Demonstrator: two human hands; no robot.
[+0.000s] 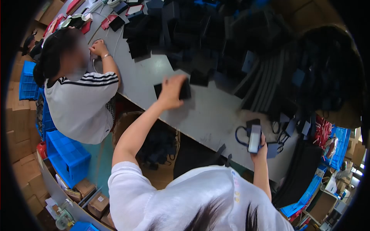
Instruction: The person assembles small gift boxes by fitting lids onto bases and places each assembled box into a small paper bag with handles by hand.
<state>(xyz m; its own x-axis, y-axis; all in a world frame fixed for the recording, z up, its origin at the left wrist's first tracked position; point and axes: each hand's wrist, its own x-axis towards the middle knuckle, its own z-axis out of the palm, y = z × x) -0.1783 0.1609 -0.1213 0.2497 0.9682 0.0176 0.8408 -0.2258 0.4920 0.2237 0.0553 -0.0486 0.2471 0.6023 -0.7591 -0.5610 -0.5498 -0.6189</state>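
My left hand (171, 92) reaches over the table, its thumb and fingers curved across a black box (185, 91) lying near the table's edge. Dark surface shows on both sides of this hand; the exact contact is partly hidden. Farther right, my right hand (262, 149) grips a small dark case with a whitish face (254, 138). A dark strap loop (237, 135) sticks out from the case's left side. Most of the right fingers are hidden behind the case. Just beyond my left hand lies another small black box (199, 78).
Black boxes (138, 49) crowd the far side of the grey table (216, 111). Long dark strips (266, 77) lie at right, near strap loops (283, 140). A co-worker in a white shirt (81, 100) sits at left. Behind them stands a blue crate (67, 158).
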